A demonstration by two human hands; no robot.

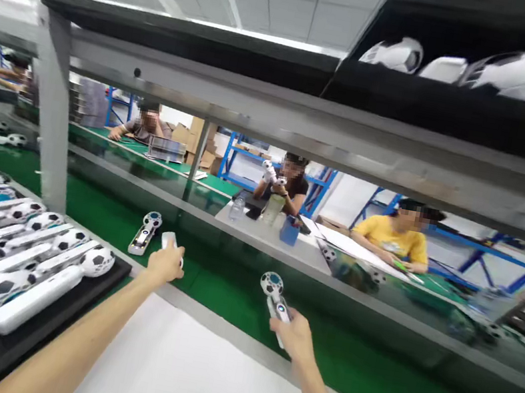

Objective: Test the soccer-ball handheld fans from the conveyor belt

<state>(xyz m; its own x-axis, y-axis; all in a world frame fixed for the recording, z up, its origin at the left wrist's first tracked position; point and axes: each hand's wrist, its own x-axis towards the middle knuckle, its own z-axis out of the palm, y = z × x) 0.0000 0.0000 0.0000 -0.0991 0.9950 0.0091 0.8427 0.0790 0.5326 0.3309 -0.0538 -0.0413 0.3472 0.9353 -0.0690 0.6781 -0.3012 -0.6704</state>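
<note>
Over the green conveyor belt, my left hand (165, 265) is closed around a white handle-shaped piece (168, 239), whose upper end shows above the fingers. My right hand (294, 333) grips a white device with a soccer-ball-patterned round head (272, 283) by its handle, over the belt on the right. A round button area shows on that handle. Just left of my left hand, another soccer-ball device (145, 233) lies on the belt with its handle's inside showing. The fingers partly cover both held pieces.
At left, a black tray (109, 285) holds rows of soccer-ball devices. A white sheet (195, 374) covers the bench before me. A metal post (55, 119) and an overhead shelf (307, 113) frame the belt (392, 382). Several people sit beyond it, one in a yellow shirt (390, 238).
</note>
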